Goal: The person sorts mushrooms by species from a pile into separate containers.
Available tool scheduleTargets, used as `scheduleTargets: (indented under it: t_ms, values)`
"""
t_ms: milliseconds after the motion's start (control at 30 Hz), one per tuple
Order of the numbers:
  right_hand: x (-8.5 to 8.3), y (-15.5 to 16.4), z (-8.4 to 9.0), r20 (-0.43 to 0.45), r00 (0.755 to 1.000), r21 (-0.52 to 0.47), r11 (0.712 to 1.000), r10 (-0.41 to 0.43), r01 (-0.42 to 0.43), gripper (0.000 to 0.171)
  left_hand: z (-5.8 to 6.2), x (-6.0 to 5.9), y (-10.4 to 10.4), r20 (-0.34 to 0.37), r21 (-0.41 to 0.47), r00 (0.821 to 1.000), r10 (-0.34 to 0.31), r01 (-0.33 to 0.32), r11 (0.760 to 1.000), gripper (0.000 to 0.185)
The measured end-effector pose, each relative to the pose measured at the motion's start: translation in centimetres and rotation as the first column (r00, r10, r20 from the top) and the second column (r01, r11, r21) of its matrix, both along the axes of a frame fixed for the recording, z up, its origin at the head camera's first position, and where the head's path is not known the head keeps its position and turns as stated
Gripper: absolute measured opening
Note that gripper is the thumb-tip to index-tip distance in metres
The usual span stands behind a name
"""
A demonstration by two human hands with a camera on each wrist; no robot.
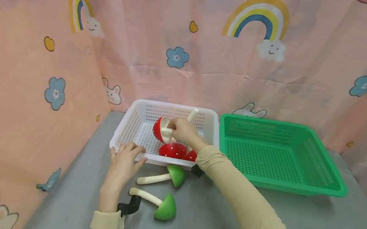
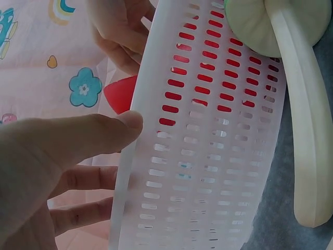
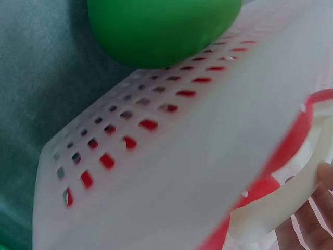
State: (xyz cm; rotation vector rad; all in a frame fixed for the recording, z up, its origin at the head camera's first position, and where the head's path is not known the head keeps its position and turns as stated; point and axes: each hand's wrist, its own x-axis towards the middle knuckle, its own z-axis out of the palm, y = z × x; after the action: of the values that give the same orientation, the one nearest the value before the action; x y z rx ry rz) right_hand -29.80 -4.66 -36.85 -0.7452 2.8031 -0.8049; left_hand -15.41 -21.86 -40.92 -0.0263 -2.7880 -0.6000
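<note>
Green mushrooms lay before the white basket, left hand steadying its rim, right hand pinching a light, rigid-looking red mushroom by its stem.

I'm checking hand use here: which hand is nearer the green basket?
Right. The right hand holds a red mushroom inside the white basket, right beside the green basket; the left hand rests on the white basket's far corner.

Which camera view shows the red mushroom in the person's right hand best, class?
The head view: the red mushroom, held by the right hand over the white basket, shows whole. The right wrist view shows only its edge and stem; the left wrist view, a red sliver.
</note>
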Motion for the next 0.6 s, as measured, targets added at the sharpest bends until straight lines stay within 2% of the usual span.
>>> scheduleTargets:
  t_ms: [167,333,433,600]
  values:
    - [0.2,-1.1,-0.9,-0.007,0.999,0.09,0.995,0.034,-0.033,0.023,-0.1,0.0,0.1,-0.007,-0.006,1.0,0.004,-0.004,1.0,0.017]
    - [0.5,-1.5,-1.5,-0.031,0.994,0.227,0.97,0.101,-0.091,0.027,-0.1,0.0,0.3,-0.013,-0.001,1.0,-0.001,0.001,1.0,0.017]
    - [0.6,-1.5,-1.8,-0.025,0.993,0.257,0.961,0.114,-0.104,0.028,-0.1,-0.1,0.3,-0.025,0.006,1.0,-0.003,0.004,1.0,0.017]
    - [0.4,-1.0,-1.7,-0.091,0.99,0.246,0.965,0.111,-0.085,0.025,-0.1,-0.1,0.2,-0.027,0.006,1.0,0.001,-0.001,1.0,0.017]
